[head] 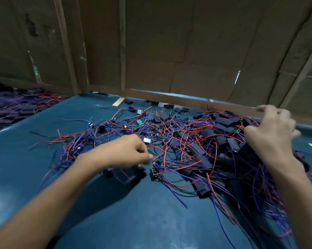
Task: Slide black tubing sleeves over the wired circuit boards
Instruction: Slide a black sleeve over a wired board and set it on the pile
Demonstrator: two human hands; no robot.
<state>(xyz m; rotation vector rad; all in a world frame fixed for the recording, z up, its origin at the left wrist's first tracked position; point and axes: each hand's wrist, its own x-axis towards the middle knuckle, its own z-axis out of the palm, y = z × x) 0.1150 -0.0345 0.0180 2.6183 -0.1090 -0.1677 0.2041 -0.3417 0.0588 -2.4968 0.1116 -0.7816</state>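
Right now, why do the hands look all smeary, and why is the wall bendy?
Head view: the right hand has smeared fingers from motion blur, and the left hand is softer too; the wide-angle lens curves the cardboard wall; pale glare streaks the blue table; a dark shadow sits under the left hand.

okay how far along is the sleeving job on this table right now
Done: many sleeved boards piled on the right, where the right hand rests. In hand: the left hand pinches at wires mid-table. Left: bare green boards lie unsleeved among the loose wires.
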